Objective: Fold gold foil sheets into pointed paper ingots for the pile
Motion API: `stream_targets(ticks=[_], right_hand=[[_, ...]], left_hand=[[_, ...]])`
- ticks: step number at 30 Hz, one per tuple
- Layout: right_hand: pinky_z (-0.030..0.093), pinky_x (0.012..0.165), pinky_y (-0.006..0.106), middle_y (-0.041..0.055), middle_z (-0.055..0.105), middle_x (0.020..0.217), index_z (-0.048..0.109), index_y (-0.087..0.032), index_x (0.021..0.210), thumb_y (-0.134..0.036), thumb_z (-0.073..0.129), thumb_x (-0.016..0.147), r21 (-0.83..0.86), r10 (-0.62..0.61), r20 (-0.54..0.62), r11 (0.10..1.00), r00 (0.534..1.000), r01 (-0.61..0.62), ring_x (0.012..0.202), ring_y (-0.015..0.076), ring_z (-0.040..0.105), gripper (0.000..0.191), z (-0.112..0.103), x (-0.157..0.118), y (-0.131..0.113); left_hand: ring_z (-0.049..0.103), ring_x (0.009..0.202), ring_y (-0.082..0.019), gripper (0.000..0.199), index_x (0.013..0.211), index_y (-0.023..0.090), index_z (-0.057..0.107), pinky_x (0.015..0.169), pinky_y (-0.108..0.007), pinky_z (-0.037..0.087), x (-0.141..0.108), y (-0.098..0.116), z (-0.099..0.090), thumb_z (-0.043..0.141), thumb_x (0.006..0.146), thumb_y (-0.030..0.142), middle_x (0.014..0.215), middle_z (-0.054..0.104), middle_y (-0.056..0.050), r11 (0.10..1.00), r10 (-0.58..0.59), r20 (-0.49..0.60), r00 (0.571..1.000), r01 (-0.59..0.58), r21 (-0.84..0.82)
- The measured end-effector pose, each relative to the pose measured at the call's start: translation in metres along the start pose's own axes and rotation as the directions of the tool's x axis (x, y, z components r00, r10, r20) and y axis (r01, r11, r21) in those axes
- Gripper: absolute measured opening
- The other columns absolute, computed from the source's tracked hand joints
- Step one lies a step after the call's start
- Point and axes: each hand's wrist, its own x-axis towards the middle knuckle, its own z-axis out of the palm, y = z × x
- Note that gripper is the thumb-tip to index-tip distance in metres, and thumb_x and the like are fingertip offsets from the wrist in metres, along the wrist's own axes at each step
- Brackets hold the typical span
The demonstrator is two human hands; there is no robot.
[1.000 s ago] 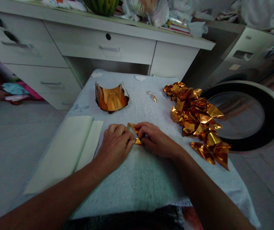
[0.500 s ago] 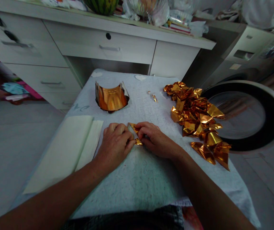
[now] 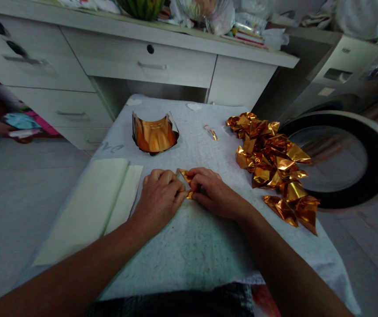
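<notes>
A small piece of gold foil paper [image 3: 185, 175] lies at the middle of the cloth-covered table [image 3: 189, 255], between my hands. My left hand [image 3: 161, 193] is closed on its left side, fingers curled. On its right side my right hand [image 3: 212, 189] pinches the foil between thumb and fingers. My fingers hide much of the piece. A curved stack of gold sheets [image 3: 155, 135] stands beyond my left hand. To the right is a heap of folded gold foil pieces [image 3: 268, 154].
Pale yellow-green paper [image 3: 86, 202] lies at the left of the table. A small gold scrap [image 3: 212, 133] is near the far side. White drawers [image 3: 149, 61] stand behind, and an open round washer door [image 3: 340, 158] adjoins the right edge.
My right thumb and fingers have shifted slightly at the foil's lower corner, and less gold shows there. My left hand has hardly moved.
</notes>
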Motion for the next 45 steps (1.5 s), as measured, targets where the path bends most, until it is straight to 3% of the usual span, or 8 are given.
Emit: stream_targets(ticks=[17,27,39,45], right_hand=[[0.036,0.102,0.045,0.0084,0.057,0.128,0.056,-0.02,0.083,-0.012,0.063,0.085,-0.031,-0.001,0.002,1.0,1.0,0.001,0.122,0.0233,0.05,0.011,0.003,0.0,0.002],[0.036,0.104,0.045,0.0083,0.055,0.129,0.062,-0.02,0.084,-0.012,0.059,0.087,-0.038,0.005,0.006,0.999,1.0,-0.005,0.123,0.0229,0.05,0.009,0.002,0.0,0.0],[0.039,0.094,0.045,0.0062,0.059,0.121,0.06,-0.018,0.073,-0.021,0.071,0.081,-0.115,0.079,-0.106,0.989,0.991,-0.092,0.111,0.024,0.053,0.014,0.018,0.006,0.0],[0.039,0.094,0.044,0.0061,0.058,0.123,0.058,-0.019,0.077,-0.024,0.071,0.081,-0.143,0.09,-0.082,0.984,0.993,-0.101,0.111,0.0246,0.051,0.015,0.017,0.006,-0.003]], left_hand=[[0.044,0.095,-0.027,0.007,0.08,0.023,0.064,0.079,-0.043,0.035,-0.002,-0.002,0.004,0.065,0.085,0.027,0.093,0.06,-0.005,0.999,-0.002,-0.055,0.998,-0.001,-0.049],[0.045,0.097,-0.026,0.009,0.086,0.025,0.066,0.082,-0.043,0.036,-0.002,-0.007,0.0,0.061,0.085,0.018,0.095,0.06,-0.004,0.989,0.02,0.004,1.0,-0.019,-0.145],[0.045,0.096,-0.025,0.009,0.085,0.025,0.066,0.08,-0.042,0.036,-0.002,-0.007,0.001,0.06,0.086,0.019,0.095,0.061,-0.003,0.986,0.019,0.014,1.0,-0.017,-0.163],[0.045,0.095,-0.025,0.01,0.085,0.025,0.066,0.08,-0.041,0.035,-0.002,-0.007,0.002,0.059,0.086,0.017,0.093,0.06,-0.003,0.984,0.01,0.02,1.0,-0.006,-0.179]])
